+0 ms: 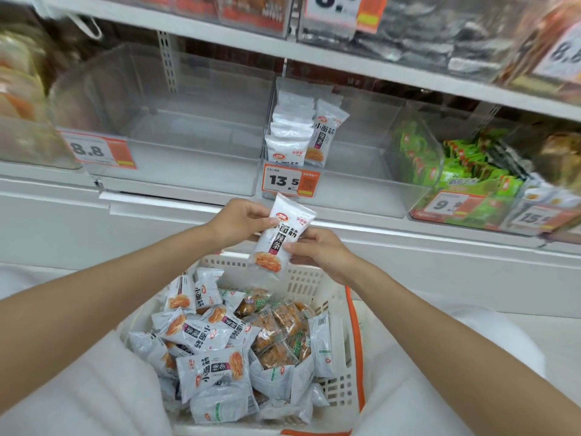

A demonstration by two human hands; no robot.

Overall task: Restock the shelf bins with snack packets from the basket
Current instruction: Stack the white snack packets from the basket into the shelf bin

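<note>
A white snack packet [279, 237] with black lettering and an orange picture hangs upright above the basket, held by both hands. My left hand [239, 223] pinches its upper left edge; my right hand [320, 251] pinches its lower right edge. Below them the white plastic basket [334, 335] with an orange handle holds several white packets [209, 368] and several clear orange-brown packets [276, 335]. Straight ahead, a clear shelf bin [361, 171] with a 13.5 price tag [290, 182] has a stack of matching white packets [298, 133] at its left side.
To the left stands a clear bin [195, 127] with nothing in it, tagged 8.8 [97, 151]. To the right a bin of green packets [462, 174] carries a 9.9 tag. A white shelf ledge [408, 243] runs just behind the basket. More stocked bins sit on the shelf above.
</note>
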